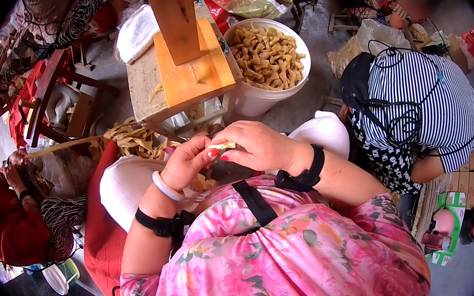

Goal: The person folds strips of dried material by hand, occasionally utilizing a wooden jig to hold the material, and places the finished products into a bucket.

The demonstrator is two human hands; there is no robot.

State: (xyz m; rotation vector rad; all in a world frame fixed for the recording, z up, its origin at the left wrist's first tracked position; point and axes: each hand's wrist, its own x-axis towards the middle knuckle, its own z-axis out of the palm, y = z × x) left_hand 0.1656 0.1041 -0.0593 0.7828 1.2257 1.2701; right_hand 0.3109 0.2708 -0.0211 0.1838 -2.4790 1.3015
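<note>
My left hand (187, 164) and my right hand (254, 144) meet over my lap, fingertips pinched together on a small yellowish strip (224, 147) of tan material. Both hands are closed around it; most of the strip is hidden by my fingers. A pale bangle and a black strap sit on my left wrist, a black strap on my right. A loose heap of the same tan strips (134, 139) lies just beyond my left hand. Behind my hands stands a small wooden bench (190, 74) with an upright wooden block (177, 20).
A white bucket (255, 102) full of knotted tan pieces stands past the bench on the right. A person in a striped top (428, 106) bends over at right; another person in red (15, 229) sits at left. Wooden stools, bags and cartons crowd the floor.
</note>
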